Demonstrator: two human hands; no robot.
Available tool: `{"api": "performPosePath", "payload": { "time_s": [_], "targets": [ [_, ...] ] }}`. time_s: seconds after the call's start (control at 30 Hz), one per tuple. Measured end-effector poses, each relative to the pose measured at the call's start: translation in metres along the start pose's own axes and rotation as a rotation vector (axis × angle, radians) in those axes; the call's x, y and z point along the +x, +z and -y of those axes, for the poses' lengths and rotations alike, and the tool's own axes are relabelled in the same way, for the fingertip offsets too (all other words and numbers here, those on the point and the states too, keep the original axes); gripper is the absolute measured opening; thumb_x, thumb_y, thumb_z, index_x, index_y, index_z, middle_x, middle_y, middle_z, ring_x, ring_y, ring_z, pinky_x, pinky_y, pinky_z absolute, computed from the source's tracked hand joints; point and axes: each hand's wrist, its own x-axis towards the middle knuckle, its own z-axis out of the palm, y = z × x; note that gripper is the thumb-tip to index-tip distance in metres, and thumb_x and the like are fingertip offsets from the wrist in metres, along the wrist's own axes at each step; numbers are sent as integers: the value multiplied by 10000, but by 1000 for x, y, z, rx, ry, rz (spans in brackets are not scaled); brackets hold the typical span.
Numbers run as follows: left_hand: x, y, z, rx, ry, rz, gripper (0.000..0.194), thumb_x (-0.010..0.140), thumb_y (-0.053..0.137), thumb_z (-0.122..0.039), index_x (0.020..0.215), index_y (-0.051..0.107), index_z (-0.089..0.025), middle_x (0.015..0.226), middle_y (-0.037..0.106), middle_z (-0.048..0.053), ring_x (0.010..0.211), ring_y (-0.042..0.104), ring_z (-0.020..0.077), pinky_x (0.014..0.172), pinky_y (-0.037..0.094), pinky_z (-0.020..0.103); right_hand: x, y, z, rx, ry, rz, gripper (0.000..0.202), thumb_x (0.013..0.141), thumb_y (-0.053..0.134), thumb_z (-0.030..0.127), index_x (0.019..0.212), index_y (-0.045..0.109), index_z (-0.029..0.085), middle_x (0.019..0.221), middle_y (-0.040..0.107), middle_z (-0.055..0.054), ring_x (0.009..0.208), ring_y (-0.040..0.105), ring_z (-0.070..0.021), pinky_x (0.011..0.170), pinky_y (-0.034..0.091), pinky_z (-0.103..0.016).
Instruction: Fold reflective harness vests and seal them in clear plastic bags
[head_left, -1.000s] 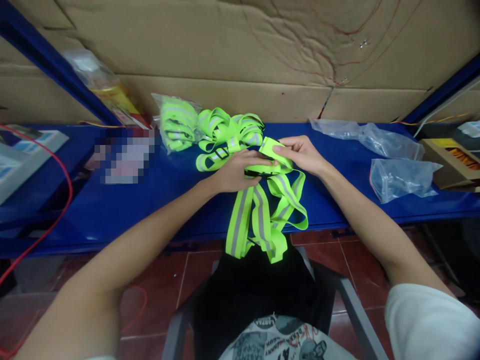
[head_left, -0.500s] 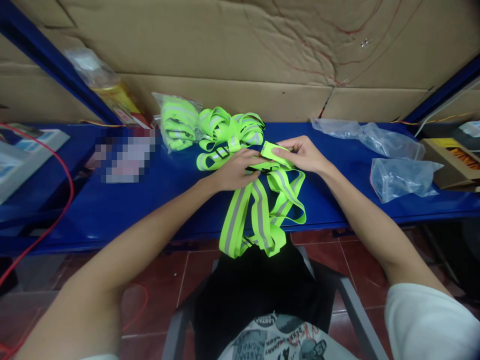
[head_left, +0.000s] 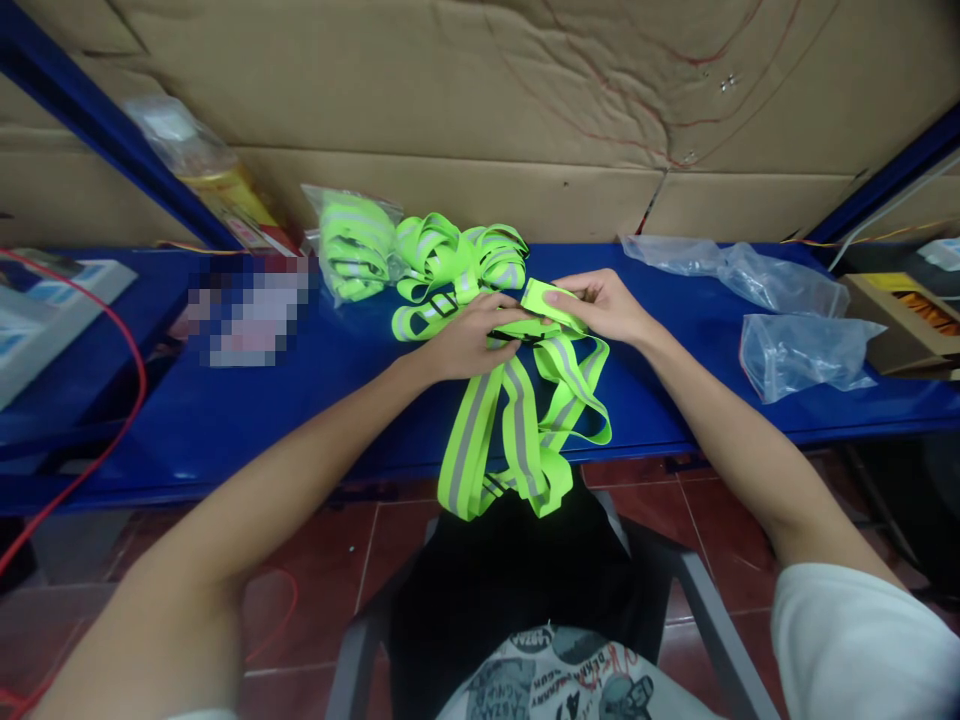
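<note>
A neon-yellow reflective strap (head_left: 519,425) with a grey stripe lies between my hands, its loops hanging over the table's front edge towards my lap. My right hand (head_left: 600,305) pinches a flat folded part of it, thumb on top. My left hand (head_left: 476,338) is closed on the strap beside a black buckle, fingers pointing right; part of its grip is hidden. Behind my left hand lie rolled reflective straps (head_left: 431,250), with another roll (head_left: 499,256) to their right. A clear bag (head_left: 356,245) holding a folded strap stands to their left.
Clear plastic bags (head_left: 806,355) lie on the blue table (head_left: 315,420) at the right, near an open cardboard box (head_left: 904,325). A bottle (head_left: 217,180) stands at back left. A red cable (head_left: 139,370) curves along the left. Cardboard (head_left: 450,90) walls the back.
Almost nothing differs. The whole view has shifted very slightly, while both hands keep their hold on the strap.
</note>
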Motion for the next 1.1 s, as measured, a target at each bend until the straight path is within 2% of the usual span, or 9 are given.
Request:
{"api": "performPosePath", "payload": {
  "time_s": [0.2, 0.37, 0.5, 0.6, 0.67, 0.83, 0.97, 1.1],
  "targets": [
    [1, 2, -4, -89, -85, -79, 608, 939, 748, -285, 1501, 530, -202, 1429, 678, 158, 1380, 670, 330, 1179, 571, 524, 1, -6, -5, -80, -57, -84, 636, 838, 863, 781, 891, 852, 147, 763, 730, -21, 652, 567, -133, 589, 427, -267],
    [1, 4, -1, -150, -34, -108, 812, 899, 813, -324, 1580, 380, -234, 1454, 623, 167, 1405, 658, 353, 1165, 579, 526, 0, -9, -14, -187, -36, -17, 648, 838, 853, 793, 942, 878, 153, 742, 697, -4, 643, 500, -124, 574, 367, -279],
    [2, 3, -3, -150, 21, -72, 726, 951, 755, -295, 1565, 370, -248, 1480, 603, 174, 1414, 646, 351, 1190, 567, 533, 2, -7, -19, -239, -80, -13, 609, 837, 860, 792, 927, 890, 190, 802, 718, -21, 695, 536, -135, 612, 411, -283],
    [2, 2, -4, -112, 27, -60, 623, 962, 716, -274, 1483, 376, -243, 1430, 600, 170, 1387, 641, 343, 1183, 567, 532, 3, -7, -18, -232, -136, -41, 557, 827, 887, 769, 900, 894, 217, 950, 763, -59, 789, 612, -151, 664, 476, -287],
    [1, 3, -2, -82, 20, -55, 569, 964, 693, -278, 1433, 374, -239, 1386, 590, 164, 1323, 652, 329, 1127, 590, 517, 3, -7, -15, -172, -121, -31, 556, 830, 884, 771, 906, 895, 220, 1046, 795, -76, 821, 647, -158, 679, 506, -290],
    [-2, 5, 5, -72, -9, -54, 489, 983, 671, -335, 1352, 361, -250, 1340, 570, 146, 1244, 655, 307, 1030, 604, 490, 1, -6, -8, -7, 12, -31, 605, 803, 891, 789, 951, 901, 202, 905, 832, -56, 786, 702, -179, 679, 546, -288],
    [-2, 6, 4, -98, -28, -34, 409, 1001, 650, -343, 1291, 378, -251, 1325, 593, 144, 1203, 656, 299, 999, 590, 493, 0, -4, -6, 27, 42, -62, 622, 777, 911, 791, 979, 906, 202, 906, 851, -55, 762, 718, -179, 663, 566, -284],
    [-2, 7, 4, -87, -43, -24, 360, 1013, 634, -353, 1251, 385, -245, 1319, 611, 147, 1129, 659, 281, 963, 586, 479, 0, -4, -7, 34, 61, -39, 589, 783, 926, 758, 985, 913, 205, 893, 852, -49, 726, 692, -158, 641, 552, -270]
  ]
}}
